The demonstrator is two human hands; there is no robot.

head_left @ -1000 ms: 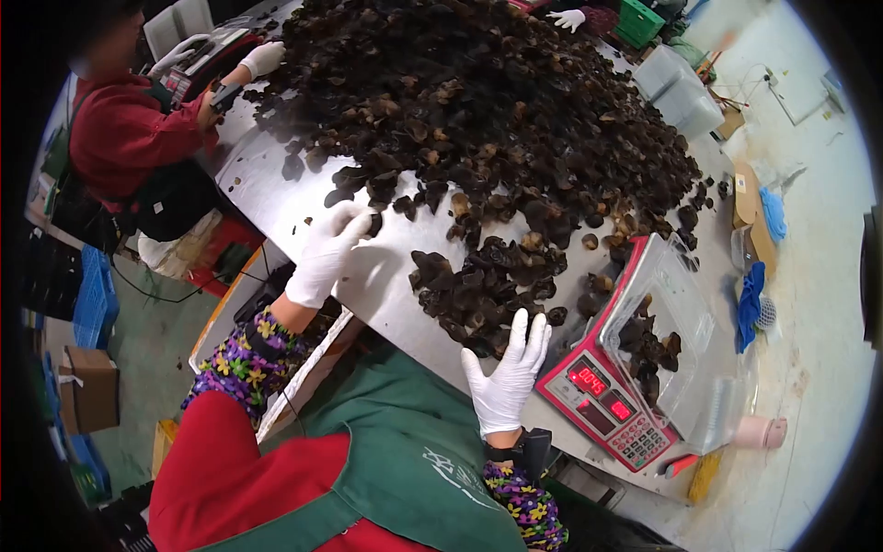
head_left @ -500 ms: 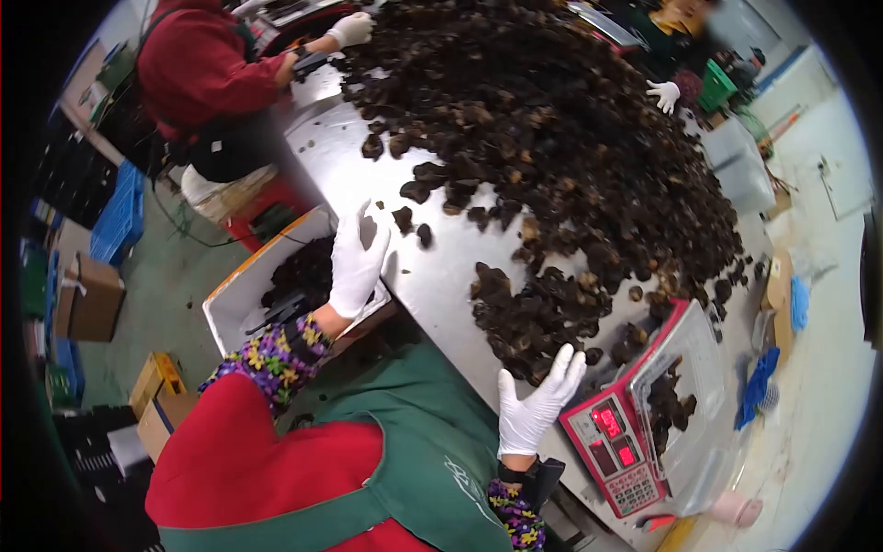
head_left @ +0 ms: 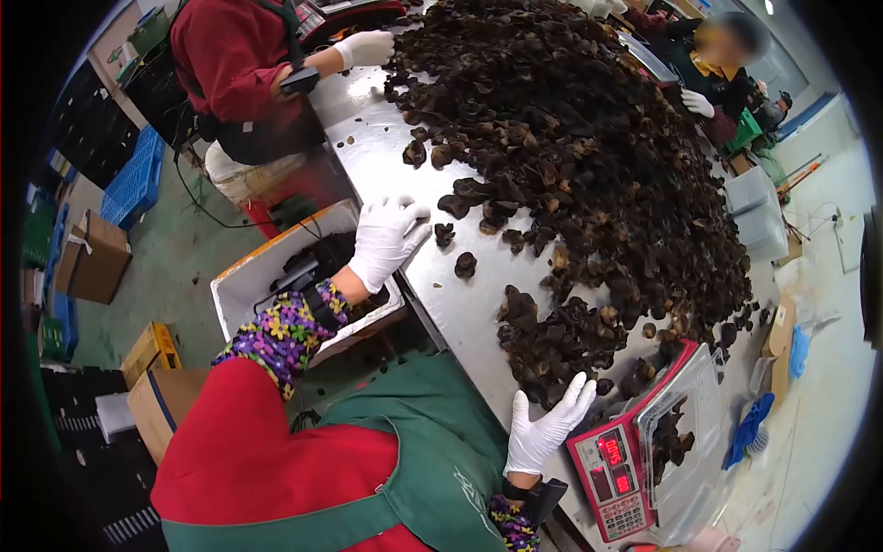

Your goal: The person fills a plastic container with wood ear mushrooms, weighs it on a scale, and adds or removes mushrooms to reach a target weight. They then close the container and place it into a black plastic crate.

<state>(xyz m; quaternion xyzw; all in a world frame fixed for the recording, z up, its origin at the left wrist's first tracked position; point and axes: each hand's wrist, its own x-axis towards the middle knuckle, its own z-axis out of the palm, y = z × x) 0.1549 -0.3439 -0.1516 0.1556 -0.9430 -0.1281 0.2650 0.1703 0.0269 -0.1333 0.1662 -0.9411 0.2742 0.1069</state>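
We see one mushroom heap [head_left: 589, 138] toward one o'clock. Our left hand [head_left: 389, 241], fingers bent, slightly parted, lies near two loose mushrooms [head_left: 465, 266]; our right hand [head_left: 549, 428], thumb spread, adjoins one scale [head_left: 611, 478] at five o'clock.

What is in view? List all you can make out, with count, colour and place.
metal table: one, silver, centre
main pile: one, dark brown, across the table
smaller heap: one, dark brown, by the right hand
scale: one, red and pale, table's near right
clear container: one, on the scale, dark pieces inside
clear tubs: at least two, far right
blue cloth: one, right
white box: one, below the left hand, dark contents
cardboard boxes: at least two, brown, left floor
blue crate: one, upper left
co-workers: at least three, left and far side
left hand: one, white-gloved, table's near edge
right hand: one, white-gloved, between heap and scale
green apron: one, bottom
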